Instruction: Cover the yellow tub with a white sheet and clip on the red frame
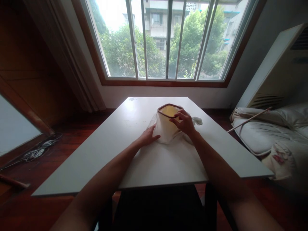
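A small trash bin (165, 126) with a pale yellow inside and a brown rounded-square rim (164, 112) stands upright on the white table. A thin, translucent plastic bag (157, 128) hangs loosely around its outside and spreads onto the tabletop. My right hand (184, 122) is closed at the near right corner of the rim, thumb and fingers pinching there; whether bag film is also between them I cannot tell. My left hand (148, 136) rests low against the bag on the bin's left side, its fingers stretched and thumb apart.
The white table (101, 154) narrows toward the window (166, 41). A crumpled bit of plastic (197, 121) lies right of the bin. To the right stand a pale cushioned seat (271, 128) with a stick (250, 120) across it. Cables (38, 150) lie on the floor at left.
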Demonstrator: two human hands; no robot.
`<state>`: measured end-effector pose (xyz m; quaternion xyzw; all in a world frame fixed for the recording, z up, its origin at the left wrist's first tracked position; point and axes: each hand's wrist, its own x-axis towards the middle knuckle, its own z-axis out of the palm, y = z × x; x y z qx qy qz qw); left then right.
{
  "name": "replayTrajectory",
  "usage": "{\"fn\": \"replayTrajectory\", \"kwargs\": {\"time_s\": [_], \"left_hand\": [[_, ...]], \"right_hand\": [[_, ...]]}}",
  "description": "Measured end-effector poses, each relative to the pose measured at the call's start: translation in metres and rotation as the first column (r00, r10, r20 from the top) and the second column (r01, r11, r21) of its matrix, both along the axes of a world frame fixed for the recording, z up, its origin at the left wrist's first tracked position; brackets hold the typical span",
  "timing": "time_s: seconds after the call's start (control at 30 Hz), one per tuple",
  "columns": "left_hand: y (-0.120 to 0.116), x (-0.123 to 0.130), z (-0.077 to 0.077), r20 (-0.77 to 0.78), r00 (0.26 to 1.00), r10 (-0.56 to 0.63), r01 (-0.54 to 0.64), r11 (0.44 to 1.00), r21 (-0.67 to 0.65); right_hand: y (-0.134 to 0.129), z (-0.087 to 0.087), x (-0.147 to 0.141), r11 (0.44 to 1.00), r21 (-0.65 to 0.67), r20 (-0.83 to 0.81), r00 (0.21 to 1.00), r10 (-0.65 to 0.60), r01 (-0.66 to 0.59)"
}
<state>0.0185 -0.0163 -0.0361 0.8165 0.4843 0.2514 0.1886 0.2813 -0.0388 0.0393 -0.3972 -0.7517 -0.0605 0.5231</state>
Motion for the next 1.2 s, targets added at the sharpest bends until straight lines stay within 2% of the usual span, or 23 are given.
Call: {"fn": "replayTrajectory", "kwargs": {"time_s": [0.3,0.4,0.73,1.03,1.2], "left_hand": [[0.0,-0.003,0.001,-0.257,0.963,-0.081,0.075,0.997,-0.033],[0.002,-0.003,0.0,-0.301,0.949,-0.09,0.082,0.996,-0.04],[0.003,-0.003,0.0,-0.319,0.943,-0.093,0.077,0.995,-0.06],[0.001,-0.004,0.001,-0.297,0.95,-0.097,0.084,0.995,-0.058],[-0.002,-0.002,0.004,-0.306,0.947,-0.098,0.081,0.995,-0.066]], "right_hand": [[0.035,-0.02,0.041,0.969,0.02,-0.088,0.966,-0.244,0.247],[0.042,-0.024,0.052,0.953,0.04,-0.117,0.949,-0.294,0.3],[0.053,-0.028,0.075,0.927,0.046,-0.168,0.918,-0.36,0.372],[0.06,-0.035,0.078,0.92,0.04,-0.031,0.92,-0.39,0.391],[0.058,-0.036,0.076,0.888,-0.033,0.056,0.888,-0.457,0.459]]}}
